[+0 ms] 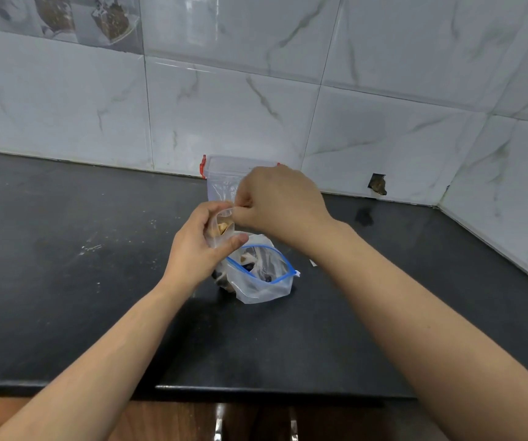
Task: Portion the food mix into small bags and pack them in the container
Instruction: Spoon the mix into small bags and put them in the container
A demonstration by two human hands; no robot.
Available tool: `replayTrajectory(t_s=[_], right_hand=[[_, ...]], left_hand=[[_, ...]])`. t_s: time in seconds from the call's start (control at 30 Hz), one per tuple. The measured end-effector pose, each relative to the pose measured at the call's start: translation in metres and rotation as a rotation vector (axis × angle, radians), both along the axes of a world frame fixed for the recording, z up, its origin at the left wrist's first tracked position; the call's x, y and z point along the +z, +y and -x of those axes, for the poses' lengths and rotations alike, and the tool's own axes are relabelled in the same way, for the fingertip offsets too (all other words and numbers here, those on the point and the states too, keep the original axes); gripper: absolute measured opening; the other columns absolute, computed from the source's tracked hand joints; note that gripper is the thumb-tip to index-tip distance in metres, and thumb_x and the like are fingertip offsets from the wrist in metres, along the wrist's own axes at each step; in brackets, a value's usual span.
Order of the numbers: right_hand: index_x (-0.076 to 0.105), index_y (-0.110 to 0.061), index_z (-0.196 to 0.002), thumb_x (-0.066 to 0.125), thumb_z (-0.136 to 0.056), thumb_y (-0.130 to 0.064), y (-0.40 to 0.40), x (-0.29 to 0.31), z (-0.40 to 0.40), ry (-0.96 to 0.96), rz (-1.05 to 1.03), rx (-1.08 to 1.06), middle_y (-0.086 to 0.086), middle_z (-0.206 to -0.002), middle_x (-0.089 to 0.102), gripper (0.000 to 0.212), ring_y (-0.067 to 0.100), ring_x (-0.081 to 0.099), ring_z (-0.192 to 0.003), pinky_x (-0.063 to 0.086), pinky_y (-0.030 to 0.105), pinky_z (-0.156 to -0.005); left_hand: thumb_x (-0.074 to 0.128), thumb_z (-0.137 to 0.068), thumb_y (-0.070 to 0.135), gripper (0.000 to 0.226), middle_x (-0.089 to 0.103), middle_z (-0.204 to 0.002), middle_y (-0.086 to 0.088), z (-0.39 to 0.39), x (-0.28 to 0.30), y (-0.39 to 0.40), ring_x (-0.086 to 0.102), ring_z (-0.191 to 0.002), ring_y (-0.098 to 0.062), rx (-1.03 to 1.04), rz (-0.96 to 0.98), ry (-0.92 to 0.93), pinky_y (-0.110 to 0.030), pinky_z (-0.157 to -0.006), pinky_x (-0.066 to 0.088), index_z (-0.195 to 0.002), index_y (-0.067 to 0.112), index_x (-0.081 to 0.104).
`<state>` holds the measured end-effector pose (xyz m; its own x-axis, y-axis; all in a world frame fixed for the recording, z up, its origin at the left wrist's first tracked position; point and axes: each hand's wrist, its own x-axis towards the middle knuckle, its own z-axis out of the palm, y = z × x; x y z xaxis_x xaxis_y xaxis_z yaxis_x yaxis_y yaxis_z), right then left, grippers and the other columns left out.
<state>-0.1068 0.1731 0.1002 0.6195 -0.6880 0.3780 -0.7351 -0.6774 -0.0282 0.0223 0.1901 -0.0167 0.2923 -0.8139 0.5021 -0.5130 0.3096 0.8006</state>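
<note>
Your left hand (197, 246) grips the small bag (221, 229) upright, right hand (280, 203) pinches its top rim just right of it, above the big bag (261, 281); the container (224, 178) sits just beyond, far side.

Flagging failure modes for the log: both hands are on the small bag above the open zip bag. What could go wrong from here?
1. The small bag is held in the air by the left hand while the right hand pinches its top; a slip could spill the portion on the counter.
2. The big zip bag stands open and slumped right below; a knock might tip the mix out.
3. The container is partly hidden behind the hands, so room inside is unclear.
</note>
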Motion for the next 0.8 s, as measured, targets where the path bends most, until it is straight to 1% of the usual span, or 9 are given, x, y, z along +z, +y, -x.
replayTrajectory(t_s=[0.07, 0.13, 0.2, 0.27, 0.3, 0.43, 0.57, 0.7, 0.8], right_hand=[[0.068, -0.018, -0.088, 0.06, -0.08, -0.023, 0.003, 0.001, -0.008, 0.05, 0.154, 0.009, 0.001, -0.078, 0.063, 0.012, 0.024, 0.058, -0.073, 0.037, 0.027, -0.057], [0.069, -0.018, -0.093, 0.062, -0.078, -0.019, 0.002, 0.001, -0.012, 0.01, 0.101, 0.01, 0.002, -0.089, 0.067, 0.016, 0.024, 0.062, -0.081, 0.039, 0.027, -0.06], [0.072, -0.013, -0.085, 0.062, -0.079, -0.016, -0.002, 0.005, -0.014, -0.144, -0.207, 0.05, 0.001, -0.081, 0.071, 0.012, 0.02, 0.067, -0.075, 0.046, 0.025, -0.061], [0.069, -0.005, -0.077, 0.059, -0.085, -0.015, -0.005, 0.009, -0.011, -0.364, -0.542, 0.108, 0.002, -0.07, 0.072, 0.016, 0.017, 0.067, -0.064, 0.046, 0.02, -0.054], [0.066, -0.006, -0.073, 0.058, -0.088, -0.016, -0.008, 0.008, -0.008, -0.45, -0.599, 0.124, 0.002, -0.068, 0.071, 0.02, 0.017, 0.066, -0.062, 0.046, 0.021, -0.054], [0.063, -0.016, -0.073, 0.054, -0.095, -0.027, -0.015, 0.0, -0.003, -0.454, -0.393, 0.118, -0.003, -0.069, 0.07, 0.027, 0.013, 0.068, -0.067, 0.055, 0.033, -0.077], [0.061, -0.015, -0.085, 0.051, -0.097, -0.031, -0.007, 0.003, -0.006, -0.432, -0.279, 0.176, -0.004, -0.073, 0.07, 0.022, 0.012, 0.065, -0.071, 0.05, 0.03, -0.076], [0.058, -0.018, -0.084, 0.049, -0.097, -0.032, -0.008, 0.001, -0.002, -0.475, -0.188, 0.166, -0.008, -0.07, 0.067, 0.021, 0.01, 0.064, -0.071, 0.05, 0.032, -0.077], [0.06, -0.018, -0.085, 0.05, -0.096, -0.031, -0.009, 0.0, 0.003, -0.523, -0.259, 0.191, -0.008, -0.07, 0.067, 0.02, 0.006, 0.064, -0.066, 0.051, 0.025, -0.072]], left_hand=[[0.075, -0.075, 0.041, 0.049, 0.057, -0.105, 0.026, 0.002, 0.002, -0.002, 0.055, -0.094, 0.003, 0.065, -0.036, -0.044, -0.015, -0.082, 0.042, -0.118, 0.034, 0.053], [0.059, -0.073, 0.057, 0.048, 0.058, -0.094, 0.023, 0.004, 0.004, -0.004, 0.056, -0.092, -0.01, 0.136, -0.078, -0.134, -0.034, -0.083, 0.044, -0.114, 0.032, 0.055], [0.052, -0.078, 0.061, 0.039, 0.057, -0.083, 0.017, 0.005, 0.004, -0.006, 0.058, -0.09, -0.019, 0.175, -0.103, -0.189, -0.041, -0.082, 0.045, -0.099, 0.028, 0.052], [0.05, -0.083, 0.06, 0.037, 0.058, -0.089, 0.014, 0.006, 0.004, -0.006, 0.058, -0.094, -0.019, 0.174, -0.124, -0.143, -0.046, -0.088, 0.045, -0.099, 0.027, 0.048], [0.047, -0.081, 0.064, 0.042, 0.059, -0.095, 0.013, 0.005, 0.005, -0.005, 0.057, -0.097, -0.017, 0.165, -0.124, -0.105, -0.047, -0.091, 0.044, -0.103, 0.028, 0.045], [0.051, -0.074, 0.067, 0.049, 0.054, -0.101, 0.019, 0.005, 0.01, -0.004, 0.055, -0.1, -0.012, 0.148, -0.079, -0.024, -0.047, -0.094, 0.043, -0.107, 0.033, 0.038], [0.069, -0.081, 0.039, 0.043, 0.057, -0.1, 0.015, 0.004, 0.015, -0.007, 0.056, -0.097, -0.015, 0.169, -0.064, 0.008, -0.044, -0.093, 0.045, -0.112, 0.026, 0.042], [0.075, -0.076, 0.032, 0.048, 0.063, -0.109, 0.004, -0.003, 0.012, -0.009, 0.06, -0.1, -0.019, 0.201, -0.048, 0.084, -0.043, -0.091, 0.048, -0.113, 0.025, 0.044], [0.077, -0.074, 0.031, 0.049, 0.062, -0.107, 0.004, -0.004, 0.009, -0.009, 0.059, -0.099, -0.016, 0.203, -0.057, 0.123, -0.034, -0.085, 0.047, -0.112, 0.025, 0.046]])
